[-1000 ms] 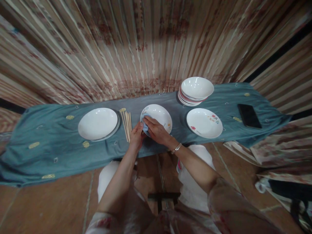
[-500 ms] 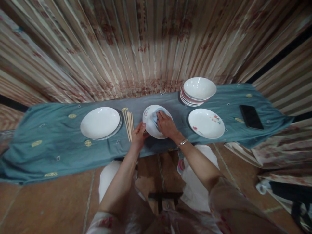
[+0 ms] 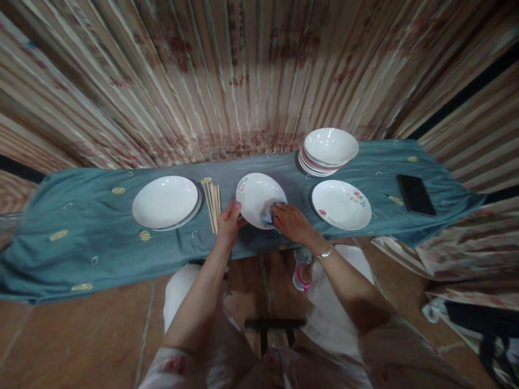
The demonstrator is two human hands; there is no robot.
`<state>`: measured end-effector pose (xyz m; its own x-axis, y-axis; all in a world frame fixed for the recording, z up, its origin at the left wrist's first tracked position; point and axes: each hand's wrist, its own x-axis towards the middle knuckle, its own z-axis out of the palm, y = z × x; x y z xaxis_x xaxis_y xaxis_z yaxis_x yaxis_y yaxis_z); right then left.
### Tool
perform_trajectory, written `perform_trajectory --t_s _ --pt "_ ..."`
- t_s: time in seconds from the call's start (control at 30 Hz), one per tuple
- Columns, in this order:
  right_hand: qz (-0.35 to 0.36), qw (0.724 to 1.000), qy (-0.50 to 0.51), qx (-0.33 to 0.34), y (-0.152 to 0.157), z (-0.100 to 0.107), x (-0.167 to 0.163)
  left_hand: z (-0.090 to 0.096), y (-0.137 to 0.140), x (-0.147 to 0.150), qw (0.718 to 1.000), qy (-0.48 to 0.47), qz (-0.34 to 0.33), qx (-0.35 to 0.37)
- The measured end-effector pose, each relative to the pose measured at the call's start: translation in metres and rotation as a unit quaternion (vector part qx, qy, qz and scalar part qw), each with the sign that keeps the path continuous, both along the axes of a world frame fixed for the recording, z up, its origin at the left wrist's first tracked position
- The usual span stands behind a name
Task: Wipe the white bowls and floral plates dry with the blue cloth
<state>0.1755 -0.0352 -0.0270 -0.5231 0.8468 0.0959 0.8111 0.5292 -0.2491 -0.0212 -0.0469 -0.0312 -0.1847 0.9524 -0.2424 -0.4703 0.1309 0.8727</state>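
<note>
A white plate with small flowers near its rim (image 3: 259, 192) is tilted a little over the middle of the cloth-covered table. My left hand (image 3: 229, 221) grips its left edge, the thumb on top and the other fingers underneath. Closed over a light blue cloth (image 3: 267, 215), my right hand (image 3: 291, 221) presses on the plate's lower right rim. Just left of my left hand lie several wooden chopsticks (image 3: 213, 208). To the right of my right hand rests another flowered white plate (image 3: 339, 204).
White plates (image 3: 166, 202) are stacked on the left. A stack of bowls (image 3: 330, 147) stands at the back right, with a black phone (image 3: 416, 194) farther right. The blue-green tablecloth (image 3: 101, 237) hangs over the front edge; a pleated curtain (image 3: 251, 81) rises behind.
My right hand has slid with the cloth from the plate's middle toward its lower right rim. My left hand keeps its hold on the left edge.
</note>
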Motion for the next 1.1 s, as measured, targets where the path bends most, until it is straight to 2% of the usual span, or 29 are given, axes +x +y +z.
perform_trajectory --t_s 0.3,0.53,0.7,0.87,0.97,1.1 --pt "0.086 0.981 0.151 -0.083 -0.016 0.006 -0.003 0.001 0.001 0.001 1.0 -0.001 0.006 -0.008" --pt "0.116 0.963 0.231 -0.081 -0.012 0.002 -0.031 -0.003 0.002 0.003 1.0 0.013 0.009 -0.002" --pt "0.114 0.951 0.286 -0.032 0.001 -0.004 -0.047 -0.004 0.003 0.002 0.999 0.011 0.002 0.035" --pt "0.026 0.952 0.294 0.078 0.016 0.001 -0.056 -0.001 0.001 0.0 0.999 0.031 -0.007 0.01" --pt "0.047 0.954 0.266 0.128 0.024 0.006 -0.061 0.0 0.0 0.0 0.998 0.051 -0.023 0.028" --pt "0.093 0.959 0.218 0.156 0.034 0.013 -0.065 0.0 -0.002 0.0 0.996 0.064 -0.041 0.048"
